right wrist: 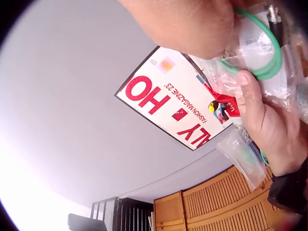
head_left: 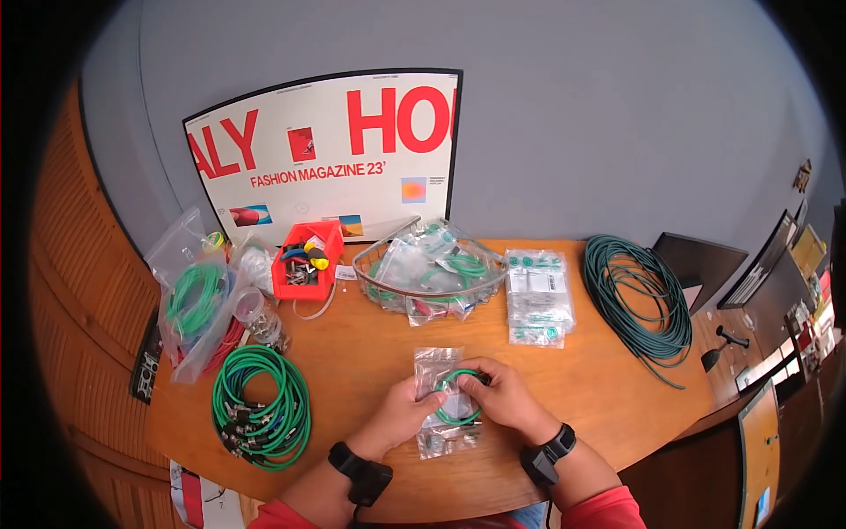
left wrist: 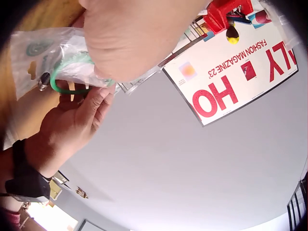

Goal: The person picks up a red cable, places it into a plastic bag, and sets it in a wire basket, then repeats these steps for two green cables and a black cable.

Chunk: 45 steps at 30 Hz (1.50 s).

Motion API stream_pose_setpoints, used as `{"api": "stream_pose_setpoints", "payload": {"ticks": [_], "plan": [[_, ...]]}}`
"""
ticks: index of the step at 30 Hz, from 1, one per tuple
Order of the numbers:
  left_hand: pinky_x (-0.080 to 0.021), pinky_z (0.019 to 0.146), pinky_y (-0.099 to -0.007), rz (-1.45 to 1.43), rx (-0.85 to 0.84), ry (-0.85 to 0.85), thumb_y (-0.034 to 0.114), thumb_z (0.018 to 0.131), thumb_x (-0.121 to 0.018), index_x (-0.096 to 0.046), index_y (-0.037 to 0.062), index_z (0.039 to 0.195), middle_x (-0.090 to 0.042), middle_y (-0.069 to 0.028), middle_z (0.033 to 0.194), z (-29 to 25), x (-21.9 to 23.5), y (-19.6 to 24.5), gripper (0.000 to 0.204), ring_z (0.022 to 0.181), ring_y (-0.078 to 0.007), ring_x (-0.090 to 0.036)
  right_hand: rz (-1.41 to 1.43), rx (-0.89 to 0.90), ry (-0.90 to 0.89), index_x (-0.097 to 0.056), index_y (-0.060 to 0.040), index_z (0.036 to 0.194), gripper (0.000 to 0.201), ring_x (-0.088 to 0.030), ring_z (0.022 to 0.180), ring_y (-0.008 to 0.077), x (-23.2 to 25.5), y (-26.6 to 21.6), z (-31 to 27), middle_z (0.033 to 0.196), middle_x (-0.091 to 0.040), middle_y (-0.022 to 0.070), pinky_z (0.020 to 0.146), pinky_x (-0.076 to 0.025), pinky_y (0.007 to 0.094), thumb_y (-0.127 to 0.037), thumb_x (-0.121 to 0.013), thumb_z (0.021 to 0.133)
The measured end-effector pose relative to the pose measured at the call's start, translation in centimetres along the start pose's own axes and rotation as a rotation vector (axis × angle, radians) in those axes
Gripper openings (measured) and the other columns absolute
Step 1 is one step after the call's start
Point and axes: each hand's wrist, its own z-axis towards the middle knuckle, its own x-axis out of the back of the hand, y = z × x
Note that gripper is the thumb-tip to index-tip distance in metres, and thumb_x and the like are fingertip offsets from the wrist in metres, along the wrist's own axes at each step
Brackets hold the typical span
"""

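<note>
Over the front of the wooden table, both hands hold a small coiled green cable [head_left: 457, 423] together with a clear plastic bag [head_left: 437, 357]. My left hand [head_left: 401, 414] grips the left side of the bag, thumb on top. With thumb and fingers, my right hand [head_left: 507, 401] pinches the coil at its upper right. The cable overlaps the bag, and a metal connector [right wrist: 274, 18] with a black sleeve shows at one end in the right wrist view. Green print marks the bag [left wrist: 36, 48] in the left wrist view. The fingers under the bag are mostly hidden.
A heap of green cables [head_left: 298, 388] lies left. Behind stand a wire basket [head_left: 359, 264] of bagged cables, a red bin [head_left: 333, 238] of tools and a clear jar [head_left: 249, 307]. Flat packets [head_left: 539, 309] and a dark green cable coil [head_left: 608, 309] lie right. A poster-like panel [head_left: 326, 97] stands behind.
</note>
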Motion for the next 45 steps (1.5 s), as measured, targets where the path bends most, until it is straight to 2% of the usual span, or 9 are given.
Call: {"api": "stream_pose_setpoints", "payload": {"ticks": [3,5,8,10,16,24,26,35,45], "plan": [[-0.050,0.097,-0.0301,0.019,-0.028,0.044,0.000,0.099,-0.057,-0.056,-0.0016,0.132,-0.065,-0.0049,0.122,0.0,0.0,0.6,0.034,0.109,-0.0131,-0.061,-0.108,0.078,0.123,-0.065,0.0027,0.111,0.022,-0.061,0.076,0.0086,0.4,0.7,0.4,0.087,-0.067,0.0024,0.068,-0.052,0.0248,-0.015,-0.067,0.098],[-0.049,0.097,-0.0300,0.034,-0.047,0.085,0.000,0.099,-0.056,-0.056,-0.0017,0.133,-0.065,-0.0051,0.122,-0.1,0.3,0.8,0.034,0.109,-0.0135,-0.061,-0.029,-0.089,0.064,-0.066,0.0010,0.114,0.026,-0.063,0.076,0.0116,1.2,0.0,0.3,0.088,-0.071,0.0057,0.071,-0.052,0.0268,-0.018,-0.069,0.096],[-0.047,0.100,-0.0304,0.077,-0.064,0.048,0.004,0.102,-0.055,-0.054,-0.0017,0.135,-0.064,-0.0049,0.124,0.2,0.9,0.2,0.034,0.113,-0.0132,-0.059,0.074,-0.114,0.069,-0.068,0.0016,0.111,0.024,-0.062,0.074,0.0092,1.1,-0.3,0.3,0.087,-0.071,0.0051,0.068,-0.050,0.0245,-0.018,-0.067,0.098],[-0.048,0.095,-0.0282,0.106,-0.115,0.032,0.017,0.106,-0.052,-0.054,-0.0040,0.131,-0.063,-0.0045,0.119,0.4,0.9,-0.2,0.033,0.108,-0.0103,-0.057,0.033,-0.071,0.079,-0.068,0.0016,0.110,0.022,-0.061,0.075,0.0086,1.1,0.3,0.4,0.088,-0.071,0.0047,0.068,-0.050,0.0241,-0.017,-0.067,0.098],[-0.044,0.103,-0.0300,0.021,0.009,-0.093,0.028,0.108,-0.047,-0.050,-0.0015,0.139,-0.060,-0.0045,0.129,-0.3,0.3,0.4,0.043,0.117,-0.0127,-0.055,0.122,0.015,0.094,-0.070,0.0011,0.111,0.019,-0.059,0.080,0.0063,0.4,0.2,0.2,0.092,-0.070,0.0018,0.071,-0.050,0.0229,-0.012,-0.067,0.098],[-0.046,0.101,-0.0308,-0.250,0.158,-0.153,0.029,0.108,-0.050,-0.055,-0.0010,0.135,-0.062,-0.0053,0.126,-0.1,1.0,0.4,0.042,0.114,-0.0124,-0.057,0.145,0.082,0.120,-0.068,0.0016,0.115,0.021,-0.059,0.082,0.0062,1.2,0.4,0.3,0.097,-0.069,0.0014,0.074,-0.050,0.0223,-0.011,-0.065,0.099],[-0.045,0.101,-0.0310,-0.237,0.173,-0.160,0.030,0.107,-0.051,-0.056,-0.0009,0.135,-0.062,-0.0052,0.126,-0.2,0.6,0.3,0.042,0.115,-0.0125,-0.057,0.192,-0.016,0.117,-0.067,0.0020,0.116,0.022,-0.059,0.081,0.0067,1.0,0.0,0.3,0.096,-0.069,0.0011,0.072,-0.051,0.0226,-0.012,-0.064,0.100],[-0.048,0.100,-0.0331,-0.135,0.047,-0.099,0.030,0.104,-0.057,-0.054,-0.0004,0.135,-0.062,-0.0057,0.126,-0.6,0.0,1.9,0.043,0.115,-0.0151,-0.059,0.323,-0.040,-0.025,-0.067,0.0028,0.117,0.022,-0.057,0.071,0.0061,1.0,0.6,0.5,0.087,-0.068,0.0002,0.066,-0.049,0.0221,-0.010,-0.065,0.099],[-0.052,0.094,-0.0336,-0.194,-0.011,0.011,0.026,0.102,-0.061,-0.057,0.0011,0.130,-0.064,-0.0080,0.122,0.2,0.5,-0.3,0.037,0.109,-0.0167,-0.063,0.245,-0.041,0.107,-0.068,0.0000,0.097,0.010,-0.058,0.072,0.0052,-1.4,-0.5,-0.3,0.089,-0.069,0.0022,0.063,-0.050,0.0218,-0.008,-0.073,0.093]]}}
